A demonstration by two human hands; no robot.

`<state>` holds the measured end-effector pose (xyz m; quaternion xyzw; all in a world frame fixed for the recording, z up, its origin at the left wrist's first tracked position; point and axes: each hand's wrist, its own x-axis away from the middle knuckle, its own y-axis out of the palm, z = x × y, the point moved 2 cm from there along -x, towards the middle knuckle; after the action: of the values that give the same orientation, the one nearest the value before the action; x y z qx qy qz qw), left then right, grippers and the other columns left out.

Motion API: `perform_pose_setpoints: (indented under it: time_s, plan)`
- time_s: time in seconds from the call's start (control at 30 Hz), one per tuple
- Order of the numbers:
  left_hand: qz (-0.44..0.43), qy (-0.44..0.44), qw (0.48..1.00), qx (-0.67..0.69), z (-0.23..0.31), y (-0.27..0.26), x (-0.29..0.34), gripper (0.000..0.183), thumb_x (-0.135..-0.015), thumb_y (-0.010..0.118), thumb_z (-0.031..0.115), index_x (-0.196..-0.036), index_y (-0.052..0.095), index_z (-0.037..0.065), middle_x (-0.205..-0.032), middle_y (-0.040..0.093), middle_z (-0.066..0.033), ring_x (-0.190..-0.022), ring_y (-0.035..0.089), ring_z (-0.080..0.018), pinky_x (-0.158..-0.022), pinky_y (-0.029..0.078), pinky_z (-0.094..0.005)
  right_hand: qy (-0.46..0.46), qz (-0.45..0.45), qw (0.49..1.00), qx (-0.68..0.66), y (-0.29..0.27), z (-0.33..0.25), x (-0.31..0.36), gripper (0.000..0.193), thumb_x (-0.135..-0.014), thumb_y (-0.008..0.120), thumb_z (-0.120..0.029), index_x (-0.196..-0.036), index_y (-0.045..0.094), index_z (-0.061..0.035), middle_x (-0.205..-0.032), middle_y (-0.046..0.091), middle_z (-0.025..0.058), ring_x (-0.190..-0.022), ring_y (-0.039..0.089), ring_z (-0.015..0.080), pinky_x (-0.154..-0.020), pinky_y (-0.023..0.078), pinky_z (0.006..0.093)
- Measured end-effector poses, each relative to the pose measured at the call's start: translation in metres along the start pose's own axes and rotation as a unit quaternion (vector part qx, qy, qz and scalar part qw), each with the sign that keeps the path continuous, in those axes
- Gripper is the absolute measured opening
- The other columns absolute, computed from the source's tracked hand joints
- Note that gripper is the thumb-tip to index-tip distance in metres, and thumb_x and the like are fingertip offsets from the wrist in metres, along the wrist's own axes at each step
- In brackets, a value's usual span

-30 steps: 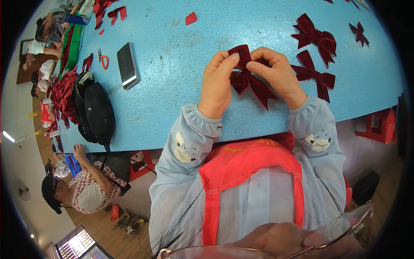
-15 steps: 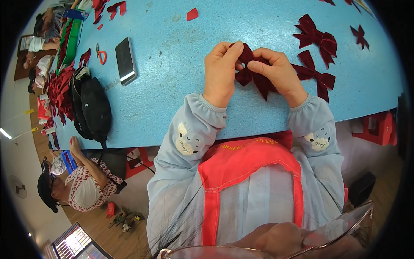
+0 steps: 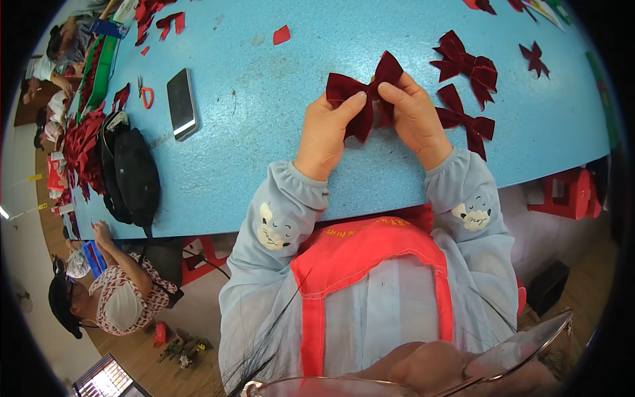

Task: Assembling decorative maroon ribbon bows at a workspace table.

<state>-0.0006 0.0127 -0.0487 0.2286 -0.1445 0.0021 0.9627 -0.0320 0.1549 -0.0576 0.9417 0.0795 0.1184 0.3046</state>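
Observation:
A dark red velvet bow (image 3: 357, 92) is stretched between my two hands above the blue table, its loops spread to both sides and a tail hanging down. My left hand (image 3: 327, 129) pinches the left loop, thumb on top. My right hand (image 3: 417, 116) grips the right side near the middle knot, its thumb pressed on the fabric. Close to my right hand lie another velvet bow (image 3: 471, 122) and a fuller layered bow (image 3: 466, 68). A small bow (image 3: 534, 59) rests farther right.
On the left of the blue table (image 3: 245, 165) are a phone (image 3: 182, 104), orange-handled scissors (image 3: 146, 96), a black bag (image 3: 132, 175) and a heap of red ribbon pieces (image 3: 84, 149). A green tray (image 3: 99, 79) stands behind. A person (image 3: 122, 291) sits at the left edge.
The bow has been turned and opened out, so both its loops now show. My hands have shifted slightly left in the picture, and the whole view has moved a little.

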Motion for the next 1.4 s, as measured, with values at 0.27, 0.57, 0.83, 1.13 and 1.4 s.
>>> perform_pose_setpoints:
  time_s: [0.27, 0.57, 0.83, 1.13, 1.4]
  plan:
    - [-0.013, -0.046, 0.997, -0.054, 0.016, 0.0, 0.002, 0.022, -0.082, 0.068, 0.017, -0.098, 0.064, 0.002, -0.08, 0.062, -0.0003, -0.066, 0.053, -0.0059, -0.058, 0.041, -0.021, -0.032, -0.055, 0.998, 0.016, -0.013, -0.004, -0.007, 0.018, -0.086, 0.063, -0.01, -0.103, 0.062, -0.0029, -0.097, 0.062, 0.0034, -0.087, 0.059, 0.0131, -0.08, 0.049, 0.0262]
    - [0.015, -0.03, 0.992, -0.126, 0.012, 0.003, 0.002, 0.022, -0.08, 0.069, 0.018, -0.093, 0.067, 0.001, -0.066, 0.056, 0.0032, -0.05, 0.041, -0.0042, -0.043, 0.03, -0.0217, 0.01, -0.012, 1.0, 0.02, -0.012, 0.001, 0.0, 0.014, -0.089, 0.06, -0.011, -0.101, 0.063, -0.0034, -0.094, 0.062, 0.0017, -0.084, 0.058, 0.0116, -0.074, 0.048, 0.0259]
    - [0.002, -0.068, 0.998, -0.016, -0.001, -0.007, -0.007, 0.018, -0.082, 0.069, 0.019, -0.091, 0.066, 0.003, -0.065, 0.055, 0.0035, -0.048, 0.041, -0.005, -0.041, 0.029, -0.0221, 0.062, -0.023, 0.997, -0.026, -0.014, -0.009, -0.007, 0.017, -0.089, 0.061, -0.012, -0.103, 0.061, -0.0027, -0.094, 0.062, 0.0023, -0.084, 0.059, 0.0114, -0.074, 0.048, 0.0241]
    - [0.023, -0.063, 0.998, 0.016, -0.006, -0.002, -0.007, 0.018, -0.089, 0.063, 0.023, -0.088, 0.062, 0.005, -0.073, 0.059, -0.0005, -0.058, 0.052, -0.0083, -0.045, 0.038, -0.0229, 0.058, -0.035, 0.996, 0.065, -0.017, 0.005, -0.009, 0.025, -0.09, 0.061, -0.018, -0.11, 0.059, -0.003, -0.099, 0.063, 0.0032, -0.087, 0.059, 0.0119, -0.076, 0.049, 0.0249]
    - [0.032, -0.034, 0.997, 0.058, -0.01, -0.006, -0.009, 0.026, -0.092, 0.058, 0.026, -0.102, 0.06, 0.002, -0.085, 0.063, -0.0054, -0.07, 0.06, -0.0134, -0.057, 0.05, -0.0265, 0.051, 0.008, 0.999, -0.007, -0.013, 0.002, -0.008, 0.026, -0.088, 0.063, -0.019, -0.108, 0.061, -0.0023, -0.099, 0.064, 0.0049, -0.09, 0.06, 0.0141, -0.079, 0.049, 0.0281]
